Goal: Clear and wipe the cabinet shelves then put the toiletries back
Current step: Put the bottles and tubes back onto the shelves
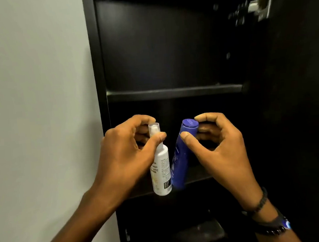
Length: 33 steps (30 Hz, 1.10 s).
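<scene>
White spray bottle between left fingers

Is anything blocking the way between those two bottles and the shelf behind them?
Nothing visible does. The left hand pinches the white spray bottle and the right hand the blue bottle, both right in front of the shelf in the open cabinet. The interior is dark, though.

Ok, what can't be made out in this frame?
Head view only:
- white spray bottle: label print too small and blurred to read.
- blue bottle: base blurred; whether it touches the lower shelf is unclear.
- the shelf's surface: dark, partly covered by the left hand and right hand.
- bottom compartment: a greyish patch, too dark to identify.
</scene>
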Each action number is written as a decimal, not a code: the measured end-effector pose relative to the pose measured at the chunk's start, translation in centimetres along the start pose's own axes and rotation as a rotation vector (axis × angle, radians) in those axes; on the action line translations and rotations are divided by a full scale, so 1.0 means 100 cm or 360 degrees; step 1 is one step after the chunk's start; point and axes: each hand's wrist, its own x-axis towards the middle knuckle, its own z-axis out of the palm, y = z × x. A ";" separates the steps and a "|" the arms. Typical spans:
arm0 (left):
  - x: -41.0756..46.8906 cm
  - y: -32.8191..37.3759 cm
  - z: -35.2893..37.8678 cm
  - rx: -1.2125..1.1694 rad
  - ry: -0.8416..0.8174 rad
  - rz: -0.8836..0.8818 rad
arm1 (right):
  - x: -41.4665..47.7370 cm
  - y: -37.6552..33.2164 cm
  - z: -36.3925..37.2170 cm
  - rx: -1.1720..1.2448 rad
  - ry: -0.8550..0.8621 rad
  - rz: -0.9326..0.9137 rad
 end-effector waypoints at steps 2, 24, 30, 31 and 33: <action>0.030 0.018 -0.014 0.0030 0.0048 0.0118 | 0.028 -0.023 0.000 -0.0033 0.0002 -0.0131; 0.208 0.041 -0.028 0.0820 0.0289 0.0178 | 0.211 -0.049 0.063 0.0009 -0.0265 -0.0291; 0.193 0.036 -0.023 0.0915 0.0251 0.0110 | 0.206 -0.037 0.069 0.0082 -0.0355 -0.0151; 0.187 0.034 -0.021 0.0942 0.0216 0.0089 | 0.204 -0.034 0.071 0.0086 -0.0372 -0.0134; 0.175 0.029 -0.018 0.0954 0.0178 0.0049 | 0.202 -0.025 0.073 0.0094 -0.0393 -0.0109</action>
